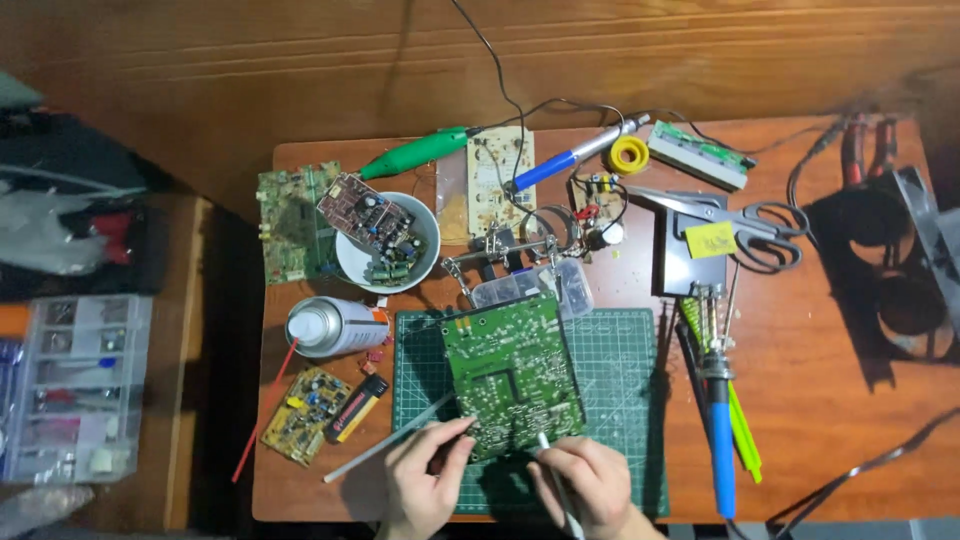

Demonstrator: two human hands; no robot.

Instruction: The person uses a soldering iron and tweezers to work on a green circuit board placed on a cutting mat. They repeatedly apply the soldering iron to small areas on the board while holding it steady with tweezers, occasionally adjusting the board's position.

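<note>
I see my left hand (425, 480) at the near edge of the table (820, 400), fingers pinched shut on a thin grey rod (390, 452) that slants from lower left up to the corner of the board (513, 375); its tip touches the board's near left edge. My right hand (585, 485) is curled closed around a slim pale tool (558, 480) held like a pen, its point resting on the board's near edge, the tail running down past my wrist. The board is green, solder side up, tilted a little and lying on the green cutting mat (620, 390) in the middle of the table, just ahead of both hands. Behind it a clear plastic box (530, 285) touches its far edge, with a clip stand (510, 245) beyond that. To the left of the mat a spray can (335, 327) lies on its side, and near it a small yellow board (305, 415) with a black and yellow stick (357, 407) beside it. Farther back sits a white bowl (390, 270) with a reddish board (365, 213) leaning in it, next to another green board (295, 220). A green-handled iron (420, 152) and a blue-handled iron (570, 157) lie at the far edge, a yellow solder roll (628, 153) beside the blue one. Right of the mat are scissors (740, 225), a yellow note (710, 240) and a blue-handled tool (722, 450). Off the table at left stands a clear parts organiser (80, 385).
</note>
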